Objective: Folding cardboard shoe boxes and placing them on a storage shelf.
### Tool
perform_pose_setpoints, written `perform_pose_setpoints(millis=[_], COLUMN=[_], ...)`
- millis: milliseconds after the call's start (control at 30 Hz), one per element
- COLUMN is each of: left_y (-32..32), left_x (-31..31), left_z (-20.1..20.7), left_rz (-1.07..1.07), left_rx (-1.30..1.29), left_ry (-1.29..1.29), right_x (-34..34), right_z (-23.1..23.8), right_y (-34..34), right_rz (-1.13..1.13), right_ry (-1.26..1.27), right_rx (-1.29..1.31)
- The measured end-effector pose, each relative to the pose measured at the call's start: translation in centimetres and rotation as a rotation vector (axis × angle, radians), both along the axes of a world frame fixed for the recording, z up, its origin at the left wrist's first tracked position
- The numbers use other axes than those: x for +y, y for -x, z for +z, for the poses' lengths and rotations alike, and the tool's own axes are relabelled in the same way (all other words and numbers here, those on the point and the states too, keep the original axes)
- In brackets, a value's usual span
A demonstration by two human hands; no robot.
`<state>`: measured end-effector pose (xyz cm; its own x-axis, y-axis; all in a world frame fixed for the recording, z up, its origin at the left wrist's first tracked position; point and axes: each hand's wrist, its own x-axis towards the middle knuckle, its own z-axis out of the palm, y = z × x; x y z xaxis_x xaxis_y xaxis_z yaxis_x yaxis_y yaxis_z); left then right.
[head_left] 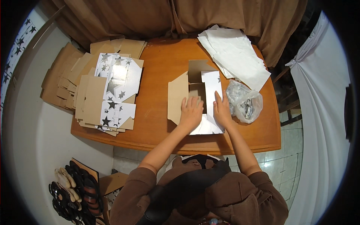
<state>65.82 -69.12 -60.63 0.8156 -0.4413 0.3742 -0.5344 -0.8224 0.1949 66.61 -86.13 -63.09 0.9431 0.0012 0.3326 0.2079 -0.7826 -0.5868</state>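
In front of me on the table stands a cardboard box (213, 90), partly folded, its top open. White with dark stars on its outside, it is plain brown within. One brown flap (177, 98) spreads out to the left and another (200, 68) stands up at the far side. My left hand (192, 112) lies over the opening, fingers spread and slightly bent, the tips at the inside of the box. Along the white right-hand panel rests my right hand (222, 110), its fingers stretched away from me. The box's floor is partly hidden by my left hand.
Flat star-printed cardboard blanks (119, 84) lie stacked at the left, beside more brown cardboard (65, 75). White sheets (234, 56) are piled at the far right. A clear plastic bag (245, 101) with small metallic-looking pieces sits just right of my right hand. Sandals (75, 191) stand low at the left.
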Motion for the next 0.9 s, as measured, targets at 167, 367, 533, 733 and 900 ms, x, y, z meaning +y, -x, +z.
perform_pose_setpoints(millis=[167, 367, 533, 733, 900], left_y=[-6.9, -14.3, -14.1, -13.9, -14.2], left_x=[0.2, 0.4, 0.3, 1.6, 2.4], left_z=[4.1, 6.1, 5.5, 3.3, 3.4], left_rz=[0.042, 0.009, -0.093, -0.34, -0.383], left_rx=[-0.27, -0.393, -0.262, -0.423, -0.326], left_ry=[0.07, -0.159, -0.234, -0.252, -0.301], right_x=[0.6, 2.1, 1.8, 1.2, 1.6], right_z=[2.8, 3.7, 3.2, 2.3, 2.3], right_y=[-1.4, -3.9, -3.9, -4.1, -4.1], right_rz=[0.0, 0.051, 0.03, 0.024, 0.009], right_ry=[0.165, 0.198, 0.261, 0.219, 0.279], right_rx=[-0.056, -0.063, 0.007, 0.028, 0.042])
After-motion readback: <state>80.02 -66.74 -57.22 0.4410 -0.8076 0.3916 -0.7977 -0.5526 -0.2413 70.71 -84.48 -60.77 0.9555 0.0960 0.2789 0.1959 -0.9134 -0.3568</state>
